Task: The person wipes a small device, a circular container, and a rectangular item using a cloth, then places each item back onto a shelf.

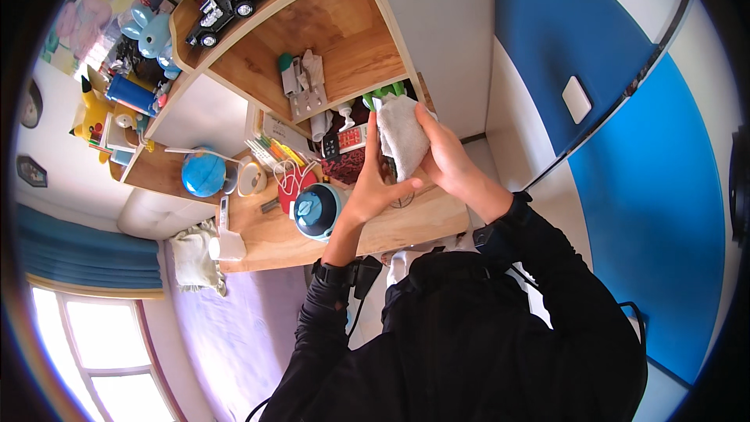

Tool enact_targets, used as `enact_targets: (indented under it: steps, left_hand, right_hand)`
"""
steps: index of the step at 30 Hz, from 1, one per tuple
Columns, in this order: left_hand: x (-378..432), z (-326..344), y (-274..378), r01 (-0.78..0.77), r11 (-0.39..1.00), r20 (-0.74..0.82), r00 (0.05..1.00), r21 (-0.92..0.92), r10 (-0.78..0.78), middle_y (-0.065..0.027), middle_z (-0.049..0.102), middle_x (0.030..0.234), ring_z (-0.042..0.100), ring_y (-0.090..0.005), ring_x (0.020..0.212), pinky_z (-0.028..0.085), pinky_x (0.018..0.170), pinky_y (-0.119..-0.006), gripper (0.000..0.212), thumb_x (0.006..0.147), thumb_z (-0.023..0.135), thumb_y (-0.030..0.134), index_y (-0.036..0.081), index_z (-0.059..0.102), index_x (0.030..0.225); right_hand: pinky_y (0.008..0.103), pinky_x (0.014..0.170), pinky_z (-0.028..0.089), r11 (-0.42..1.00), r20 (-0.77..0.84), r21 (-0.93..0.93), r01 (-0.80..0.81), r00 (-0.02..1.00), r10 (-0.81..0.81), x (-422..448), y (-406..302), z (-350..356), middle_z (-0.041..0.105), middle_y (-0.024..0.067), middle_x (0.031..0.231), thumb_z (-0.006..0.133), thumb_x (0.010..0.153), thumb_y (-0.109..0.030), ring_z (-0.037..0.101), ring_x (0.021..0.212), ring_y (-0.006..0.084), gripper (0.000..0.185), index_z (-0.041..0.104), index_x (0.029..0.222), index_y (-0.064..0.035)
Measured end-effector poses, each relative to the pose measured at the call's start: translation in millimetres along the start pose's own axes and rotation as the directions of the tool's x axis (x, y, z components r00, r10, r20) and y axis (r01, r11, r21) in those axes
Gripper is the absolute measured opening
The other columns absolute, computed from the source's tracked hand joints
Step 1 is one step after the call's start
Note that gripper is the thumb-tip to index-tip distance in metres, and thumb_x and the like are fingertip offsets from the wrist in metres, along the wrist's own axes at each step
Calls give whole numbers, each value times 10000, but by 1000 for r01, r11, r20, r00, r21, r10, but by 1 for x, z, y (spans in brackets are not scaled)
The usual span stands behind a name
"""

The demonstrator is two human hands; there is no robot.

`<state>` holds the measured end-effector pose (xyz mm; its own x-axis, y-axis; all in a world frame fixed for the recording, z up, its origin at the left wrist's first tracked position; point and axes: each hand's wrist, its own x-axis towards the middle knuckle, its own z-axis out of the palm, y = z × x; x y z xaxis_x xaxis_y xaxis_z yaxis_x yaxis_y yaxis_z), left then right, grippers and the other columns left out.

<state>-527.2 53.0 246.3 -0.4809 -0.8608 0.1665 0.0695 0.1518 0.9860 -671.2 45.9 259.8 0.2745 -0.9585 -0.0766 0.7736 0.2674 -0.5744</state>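
Note:
A crumpled white cloth (pixel 403 135) is in my right hand (pixel 448 155), held above the right part of the wooden desk (pixel 422 220). The fingers of that hand run along the cloth's right edge. My left hand (pixel 375 184) is at the cloth's left side, index finger raised beside the edge and thumb spread below its lower tip. Whether the left hand grips anything behind the cloth is hidden. A green object (pixel 384 94) shows partly behind the cloth's top. Left of my left hand stands a blue-and-dark bottle (pixel 316 211) with a light-blue lid.
A dark red patterned box (pixel 345 169), a remote control (pixel 351 138) and a white pump bottle (pixel 345 114) sit behind my left hand. Farther left are a red table-tennis paddle (pixel 293 184), a globe (pixel 203 173) and a white cup (pixel 228 246). The wooden shelf (pixel 328 6) overhangs the desk.

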Motion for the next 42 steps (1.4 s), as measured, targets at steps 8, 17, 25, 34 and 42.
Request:
enact_targets:
  steps: [8,17,25,34,42]
  left_hand:
    - [-1,-3,-2,101,866,-116,977,-490,-179,-107,312,1361,338,-243,1240,308,1001,-382,743,841,474,519,97,176,1375]
    - [10,-7,10,220,528,40,943,-820,-331,-158,433,1272,482,-281,1116,390,950,-394,808,826,226,675,31,346,1299]
    - [1,-7,-30,212,491,49,945,-845,-324,-106,413,1300,436,-242,1169,347,986,-413,634,902,263,536,59,302,1317]
    - [-31,-15,-75,84,342,-112,851,-936,-513,-81,523,1163,498,-240,1081,386,933,-386,519,920,268,492,99,438,1212]
    - [-69,-48,-155,162,198,-7,755,-967,-656,-144,580,1041,548,-275,976,421,883,-417,489,928,299,393,-16,505,1100]
  right_hand:
    - [261,795,444,913,160,-406,45,987,22,15,-8,-4,572,54,1027,425,919,-377,556,893,107,438,491,1130,1]
    - [345,931,351,319,574,-760,566,815,-80,-2,4,-7,472,168,1215,529,864,-170,464,1109,284,398,436,1219,-15]
    - [379,854,370,171,327,-879,445,823,-465,37,-5,-7,500,143,1031,595,807,-142,445,1033,315,248,565,1011,-4]
    - [411,911,325,169,417,-887,429,903,-104,9,74,-49,512,163,1067,529,800,-46,422,1059,327,262,526,1058,0]
    - [333,749,450,310,20,-949,-64,965,260,-10,62,-116,625,160,922,499,883,-223,594,811,244,276,572,1025,2]
